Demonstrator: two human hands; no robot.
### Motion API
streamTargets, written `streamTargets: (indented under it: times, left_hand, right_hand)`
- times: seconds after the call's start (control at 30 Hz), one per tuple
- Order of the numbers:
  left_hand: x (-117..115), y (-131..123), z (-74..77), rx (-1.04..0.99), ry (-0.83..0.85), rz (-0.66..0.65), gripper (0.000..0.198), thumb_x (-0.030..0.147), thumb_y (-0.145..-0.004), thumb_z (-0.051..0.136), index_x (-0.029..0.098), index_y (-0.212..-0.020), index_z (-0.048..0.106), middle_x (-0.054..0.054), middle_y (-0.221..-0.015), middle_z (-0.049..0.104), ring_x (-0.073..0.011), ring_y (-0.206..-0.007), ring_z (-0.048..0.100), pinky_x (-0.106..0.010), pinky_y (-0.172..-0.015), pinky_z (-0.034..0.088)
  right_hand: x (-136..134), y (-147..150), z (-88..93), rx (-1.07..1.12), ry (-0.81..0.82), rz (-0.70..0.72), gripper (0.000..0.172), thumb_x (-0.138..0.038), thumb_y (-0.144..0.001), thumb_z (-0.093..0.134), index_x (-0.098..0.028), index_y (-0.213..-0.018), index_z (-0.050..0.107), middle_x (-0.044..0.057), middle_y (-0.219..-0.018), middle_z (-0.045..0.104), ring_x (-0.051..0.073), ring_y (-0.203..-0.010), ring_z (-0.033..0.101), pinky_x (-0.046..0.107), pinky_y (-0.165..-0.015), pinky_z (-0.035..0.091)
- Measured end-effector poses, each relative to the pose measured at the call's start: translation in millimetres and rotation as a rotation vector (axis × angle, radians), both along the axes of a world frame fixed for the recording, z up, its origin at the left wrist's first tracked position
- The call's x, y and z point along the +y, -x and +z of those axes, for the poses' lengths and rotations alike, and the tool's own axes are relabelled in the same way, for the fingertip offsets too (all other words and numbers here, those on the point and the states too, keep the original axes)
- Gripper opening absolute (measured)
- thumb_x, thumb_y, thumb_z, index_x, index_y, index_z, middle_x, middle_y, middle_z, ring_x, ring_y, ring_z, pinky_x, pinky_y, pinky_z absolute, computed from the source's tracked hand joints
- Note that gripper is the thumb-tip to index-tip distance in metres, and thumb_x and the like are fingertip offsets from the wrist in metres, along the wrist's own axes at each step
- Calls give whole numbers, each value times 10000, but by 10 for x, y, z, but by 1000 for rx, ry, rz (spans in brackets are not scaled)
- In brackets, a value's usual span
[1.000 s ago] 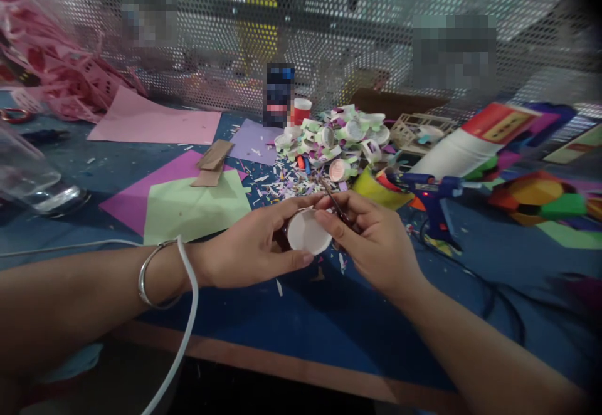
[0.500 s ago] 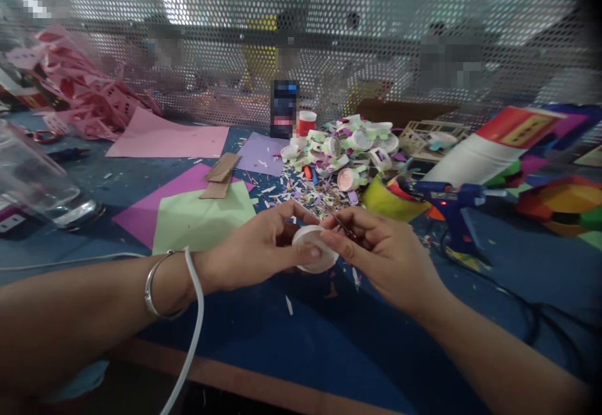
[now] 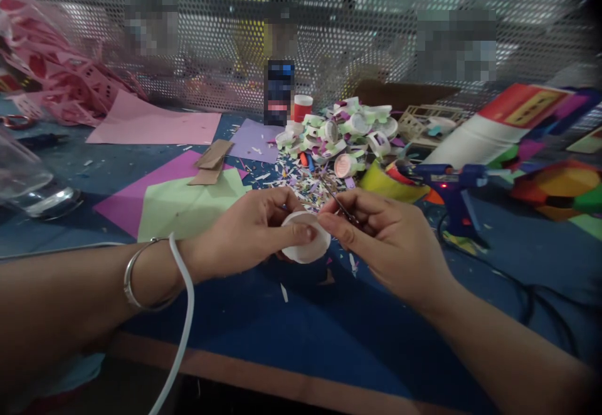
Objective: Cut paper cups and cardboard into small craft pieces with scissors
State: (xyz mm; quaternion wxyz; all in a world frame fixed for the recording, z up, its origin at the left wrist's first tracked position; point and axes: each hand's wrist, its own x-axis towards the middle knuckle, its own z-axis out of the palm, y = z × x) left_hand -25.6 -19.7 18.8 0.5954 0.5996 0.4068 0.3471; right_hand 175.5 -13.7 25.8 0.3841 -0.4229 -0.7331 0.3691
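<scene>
My left hand (image 3: pixel 254 227) is closed on a white round paper piece (image 3: pixel 301 249), like a cut-off cup bottom, its thumb pressed on the flat face. At the piece's right rim, the thumb and forefinger of my right hand (image 3: pixel 390 242) are pinched together. A slim pointed metal tool (image 3: pixel 342 204) lies in that same hand, tip toward the upper left; the fingers hide its handle, and I cannot tell its exact kind. Just beyond both hands are many small paper scraps (image 3: pixel 305 186) and a heap of white-and-green cut cup pieces (image 3: pixel 360 123).
A blue glue gun (image 3: pixel 446 180) with a lit red light stands at right, its black cable (image 3: pixel 512 280) trailing frontward. Stacked paper cups (image 3: pixel 470 133) lie behind it. Green paper (image 3: pixel 188 199), cardboard pieces (image 3: pixel 211 161) and a clear container (image 3: pixel 37 183) are at left. A perforated metal screen (image 3: pixel 207 83) closes the back.
The view has shifted a little. The white piece has tilted and turned in my left hand, and my right fingertips have moved slightly outward along its rim.
</scene>
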Motion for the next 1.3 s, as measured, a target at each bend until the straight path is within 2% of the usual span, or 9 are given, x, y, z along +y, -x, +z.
streamTargets:
  times: [0.17, 0.4, 0.67, 0.83, 1.13, 1.3]
  left_hand:
    - [-12, 1, -1, -8, 17, -21, 228, 292, -816, 733, 149, -805, 555, 36, -660, 583, -79, -582, 533, -182, -519, 378]
    - [-37, 3, 41, 19, 67, -20, 150, 207, -799, 702, 142, -807, 567, 29, -662, 608, -85, -578, 562, -184, -529, 417]
    - [-45, 9, 58, -3, 63, -48, 158, 196, -771, 736, 127, -789, 595, 22, -660, 620, -81, -579, 579, -172, -514, 433]
    - [-35, 18, 46, -6, 60, -85, 152, 198, -767, 733, 120, -814, 612, 12, -684, 641, -90, -597, 598, -186, -547, 461]
    - [-19, 31, 69, -16, 232, -147, 186, 193, -709, 780, 127, -744, 610, 21, -641, 648, -90, -571, 605, -166, -497, 426]
    - [-24, 21, 41, -42, 181, -129, 179, 195, -737, 768, 133, -781, 606, 18, -696, 659, -90, -615, 611, -177, -540, 438]
  right_hand:
    - [-7, 9, 4, 15, 35, 16, 255, -415, -860, 726, -170, -806, 678, -12, -626, 567, 87, -499, 456, 216, -417, 321]
    - [-17, 46, 3, 27, 73, 55, 205, -310, -886, 696, -163, -752, 647, -23, -611, 528, 72, -498, 437, 205, -410, 307]
    - [-8, 27, 7, 85, 208, 94, 232, -366, -831, 767, -170, -776, 656, -47, -561, 522, 60, -443, 400, 204, -374, 271]
    - [-25, 12, 9, 104, 230, 117, 234, -369, -849, 751, -162, -797, 654, -46, -588, 536, 56, -458, 402, 197, -388, 284]
    - [-30, 1, 7, 50, 283, 159, 224, -315, -824, 786, -145, -794, 643, -41, -590, 544, 65, -507, 471, 190, -461, 352]
    - [-20, -8, -43, 103, 283, 162, 218, -333, -850, 762, -150, -834, 645, -51, -597, 537, 49, -489, 442, 188, -429, 310]
